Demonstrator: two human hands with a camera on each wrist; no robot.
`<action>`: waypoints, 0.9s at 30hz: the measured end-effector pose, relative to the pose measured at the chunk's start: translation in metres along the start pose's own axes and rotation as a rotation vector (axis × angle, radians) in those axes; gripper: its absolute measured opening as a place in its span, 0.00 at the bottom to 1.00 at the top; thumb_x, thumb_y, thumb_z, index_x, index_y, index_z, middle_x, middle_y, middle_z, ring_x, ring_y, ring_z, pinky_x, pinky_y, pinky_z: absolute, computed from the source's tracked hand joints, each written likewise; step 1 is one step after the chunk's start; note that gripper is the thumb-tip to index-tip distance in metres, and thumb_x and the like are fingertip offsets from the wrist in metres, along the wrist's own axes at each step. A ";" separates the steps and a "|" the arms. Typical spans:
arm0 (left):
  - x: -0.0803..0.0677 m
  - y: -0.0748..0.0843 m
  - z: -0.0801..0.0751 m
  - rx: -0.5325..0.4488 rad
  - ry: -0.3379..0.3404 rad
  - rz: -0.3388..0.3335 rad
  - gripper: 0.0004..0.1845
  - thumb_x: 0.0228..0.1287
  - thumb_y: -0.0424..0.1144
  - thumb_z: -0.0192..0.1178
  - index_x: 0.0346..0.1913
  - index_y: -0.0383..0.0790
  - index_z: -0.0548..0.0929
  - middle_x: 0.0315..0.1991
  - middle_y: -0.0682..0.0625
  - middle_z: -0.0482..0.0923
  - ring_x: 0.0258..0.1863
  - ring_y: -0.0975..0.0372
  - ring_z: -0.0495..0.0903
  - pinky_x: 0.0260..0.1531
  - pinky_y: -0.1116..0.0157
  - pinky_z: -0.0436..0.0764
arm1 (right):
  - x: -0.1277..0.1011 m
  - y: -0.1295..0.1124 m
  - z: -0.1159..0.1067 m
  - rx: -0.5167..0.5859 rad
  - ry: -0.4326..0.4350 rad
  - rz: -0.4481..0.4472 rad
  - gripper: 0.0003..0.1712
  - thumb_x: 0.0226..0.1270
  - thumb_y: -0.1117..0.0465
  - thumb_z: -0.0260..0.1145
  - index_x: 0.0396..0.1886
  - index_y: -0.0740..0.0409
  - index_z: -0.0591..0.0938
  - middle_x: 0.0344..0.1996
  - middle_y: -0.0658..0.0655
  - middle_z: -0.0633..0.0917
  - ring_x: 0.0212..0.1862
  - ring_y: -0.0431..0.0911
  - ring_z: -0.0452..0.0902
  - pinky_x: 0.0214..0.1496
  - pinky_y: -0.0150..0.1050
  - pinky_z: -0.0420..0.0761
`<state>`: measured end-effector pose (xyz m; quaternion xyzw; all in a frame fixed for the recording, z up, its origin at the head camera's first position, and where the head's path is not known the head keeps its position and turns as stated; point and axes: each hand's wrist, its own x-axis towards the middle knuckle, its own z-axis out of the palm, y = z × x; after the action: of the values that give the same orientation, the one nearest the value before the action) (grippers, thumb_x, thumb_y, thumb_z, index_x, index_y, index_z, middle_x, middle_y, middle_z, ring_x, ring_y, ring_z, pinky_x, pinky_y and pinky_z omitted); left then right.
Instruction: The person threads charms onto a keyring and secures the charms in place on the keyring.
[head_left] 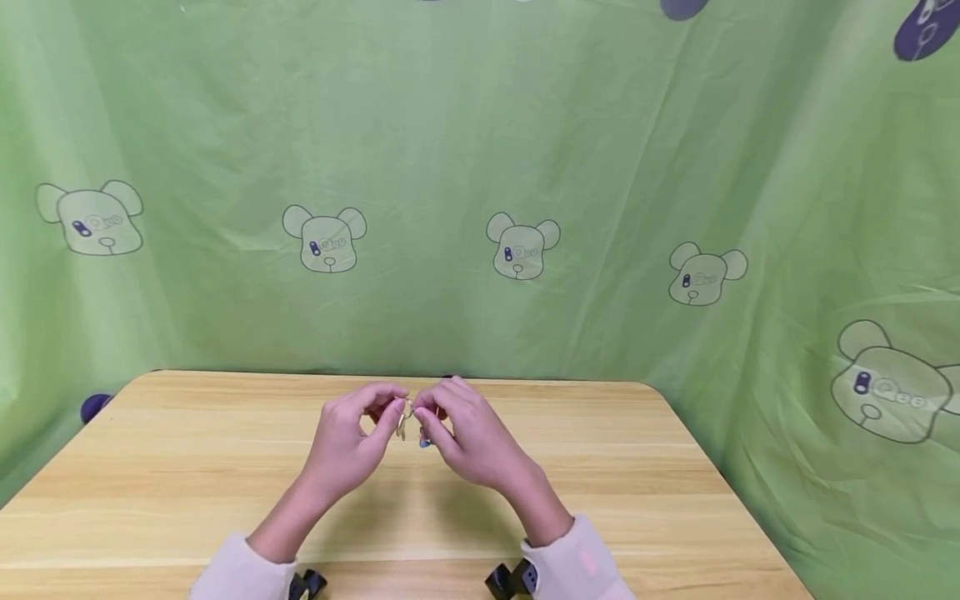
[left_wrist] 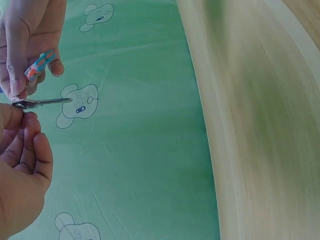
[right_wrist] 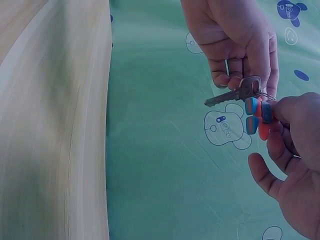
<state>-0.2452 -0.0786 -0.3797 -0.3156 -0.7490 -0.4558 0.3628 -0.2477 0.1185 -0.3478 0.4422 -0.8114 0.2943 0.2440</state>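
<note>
Two hands are meeting fingertip to fingertip above the middle of the wooden table (head_left: 187, 467), the left hand (head_left: 348, 442) curling its fingers to pinch the head of a silver key (right_wrist: 231, 95) while the right hand (head_left: 468, 437) is pinching the blue-and-orange tag (right_wrist: 257, 117) hanging beside it.

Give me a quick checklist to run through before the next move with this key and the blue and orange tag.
1. Left hand pinches the key at its head: ok.
2. Right hand holds the blue and orange tag: ok.
3. Key and tag held above the table, not resting on it: ok.
4. Key blade free of fingers: ok.
5. Ring joining key and tag closed: cannot tell.
</note>
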 end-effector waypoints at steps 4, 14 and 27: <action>0.001 0.000 -0.001 -0.007 -0.019 -0.010 0.05 0.64 0.25 0.66 0.39 0.37 0.86 0.26 0.57 0.82 0.25 0.69 0.79 0.25 0.70 0.81 | 0.000 0.000 -0.001 -0.002 0.000 0.002 0.05 0.77 0.66 0.61 0.38 0.56 0.80 0.29 0.43 0.80 0.37 0.37 0.75 0.49 0.35 0.74; 0.000 -0.002 -0.004 0.004 -0.062 -0.032 0.03 0.70 0.33 0.66 0.39 0.38 0.88 0.28 0.56 0.84 0.27 0.69 0.80 0.26 0.68 0.81 | -0.002 0.002 0.001 -0.006 0.011 0.014 0.05 0.77 0.66 0.62 0.38 0.56 0.81 0.31 0.45 0.81 0.40 0.40 0.73 0.44 0.41 0.80; 0.001 0.001 -0.004 -0.008 -0.039 -0.062 0.02 0.70 0.31 0.65 0.39 0.36 0.87 0.29 0.52 0.85 0.28 0.67 0.82 0.31 0.67 0.84 | -0.001 0.002 0.002 0.002 0.009 0.000 0.06 0.77 0.67 0.61 0.37 0.55 0.81 0.30 0.43 0.80 0.39 0.38 0.74 0.45 0.37 0.78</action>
<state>-0.2441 -0.0820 -0.3769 -0.3025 -0.7635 -0.4635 0.3328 -0.2492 0.1184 -0.3498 0.4411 -0.8100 0.2971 0.2473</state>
